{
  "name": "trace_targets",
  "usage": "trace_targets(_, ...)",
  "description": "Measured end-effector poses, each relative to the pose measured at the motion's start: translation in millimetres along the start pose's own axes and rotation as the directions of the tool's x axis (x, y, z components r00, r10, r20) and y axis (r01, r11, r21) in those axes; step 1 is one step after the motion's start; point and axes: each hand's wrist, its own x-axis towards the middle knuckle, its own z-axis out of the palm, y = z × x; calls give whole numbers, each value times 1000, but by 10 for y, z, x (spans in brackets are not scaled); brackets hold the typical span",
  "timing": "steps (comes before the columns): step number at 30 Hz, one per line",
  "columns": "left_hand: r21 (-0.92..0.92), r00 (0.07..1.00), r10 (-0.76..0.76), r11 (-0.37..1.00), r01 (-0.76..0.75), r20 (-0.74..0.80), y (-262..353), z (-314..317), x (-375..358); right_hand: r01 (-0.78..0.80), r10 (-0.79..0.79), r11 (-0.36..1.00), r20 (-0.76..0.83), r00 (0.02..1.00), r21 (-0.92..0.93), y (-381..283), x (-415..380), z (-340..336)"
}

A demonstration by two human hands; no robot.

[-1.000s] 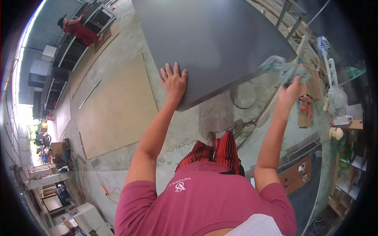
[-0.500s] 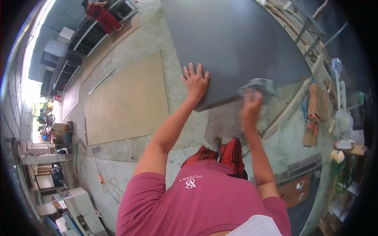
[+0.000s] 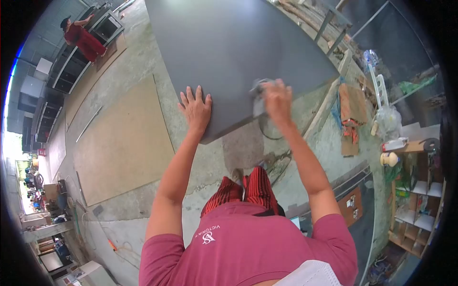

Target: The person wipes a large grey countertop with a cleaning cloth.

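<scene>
Looking down from the head view at a big dark grey panel (image 3: 229, 52), stretching from the top of the view to a near-left corner in front of the wearer's striped trousers (image 3: 224, 195). Got the left hand (image 3: 196, 113) planted palm-down right on the panel's left edge, just up from that near-left corner, with fingers spread wide and nothing in them. Got the right hand (image 3: 278, 101) about halfway along the near edge, holding a grey cloth (image 3: 258, 99). Pretty blurry there, so can't tell the exact finger spacing. Seeing the cloth on the panel top, reaching down to around the near edge, well apart from the left hand.

Also spotting a brown sheet (image 3: 121, 148) flat on the concrete floor (image 3: 136, 57) off the panel's left edge, with a thin strip (image 3: 89, 125) near the sheet's far-left side. Further back, seeing a co-worker (image 3: 85, 40) in dark red beside some dark cabinets (image 3: 69, 75). Past the panel's right corner, got some cardboard (image 3: 352, 106) and then a wooden shelf unit (image 3: 398, 237).
</scene>
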Motion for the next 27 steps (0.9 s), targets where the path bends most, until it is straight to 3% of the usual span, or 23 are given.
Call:
trace_targets(1, -7, 1000, -5, 1000, 5, -21, 2, -18, -7, -121, 121, 993, 0, 993, -10, 258, 159, 10)
trace_targets(3, -23, 999, 14, 1000, -15, -47, 17, -12, -3, -273, 271, 962, -148, 951, 10, 854, 324, 191)
trace_targets(4, -9, 999, 8, 1000, -9, -49, 13, -7, 2, -253, 251, 967, -166, 953, 14, 834, 394, 275)
trace_targets(6, -25, 998, 1, 1000, -2, -58, 7, -33, 16, -357, 344, 932, -169, 924, -55, 749, 405, 355)
trace_targets(9, -44, 999, -13, 999, 11, -44, 28, -112, 9, -65, 70, 991, -41, 997, 116, -224, 223, 389)
trace_targets(11, -165, 998, -53, 985, 45, -43, -27, -106, 25, 136, -181, 955, 155, 971, 264, -907, -9, 237)
trace_targets(12, -166, 997, -58, 985, 50, -46, -145, -32, 48, 215, -270, 917, 126, 954, 336, -1214, -218, 252)
trace_targets(14, -499, 950, -159, 866, 4, -268, -425, 159, 105, 295, -360, 864, 90, 929, 409, -1400, -328, 248)
trace_targets(15, -497, 949, -162, 867, 6, -270, -420, 94, 65, 342, -428, 815, 88, 900, 469, -1364, -304, 199)
trace_targets(16, -717, 914, -351, 689, 105, -203, -392, -4, -33, 384, -493, 760, 80, 866, 525, -1297, -270, 155)
trace_targets(17, -878, 858, -507, 445, 176, -85, -375, -77, -149, 332, -463, 788, 143, 875, 519, -1149, -185, 134)
trace_targets(19, -830, 870, -486, 448, 331, 84, -503, -13, -457, 250, -351, 881, 200, 915, 402, -695, 59, 64)
trace_targets(20, -828, 859, -490, 415, 377, 145, -565, 78, -660, 121, -197, 946, 237, 951, 300, -352, 168, 161)
trace_targets(21, -823, 846, -492, 382, 421, 205, -641, 183, -892, 73, -87, 994, 172, 981, 85, 25, 312, 210)
trace_targets(22, -789, 852, -464, 417, 452, 243, -752, 302, -1159, -180, 160, 973, 140, 977, 142, 468, 432, 214)
trace_targets(23, -751, 853, -438, 452, 481, 283, -843, 374, -1412, -323, 322, 944, 16, 947, 73, 947, 504, 262)
trace_targets(25, -719, 679, -438, 97, 688, 590, -711, 92, -1778, -565, 553, 818, -120, 824, -109, 1823, 567, 333)
trace_targets(27, -661, 600, -415, -5, 751, 684, -697, -6, -2098, -650, 628, 758, -205, 751, -57, 2298, 581, 368)
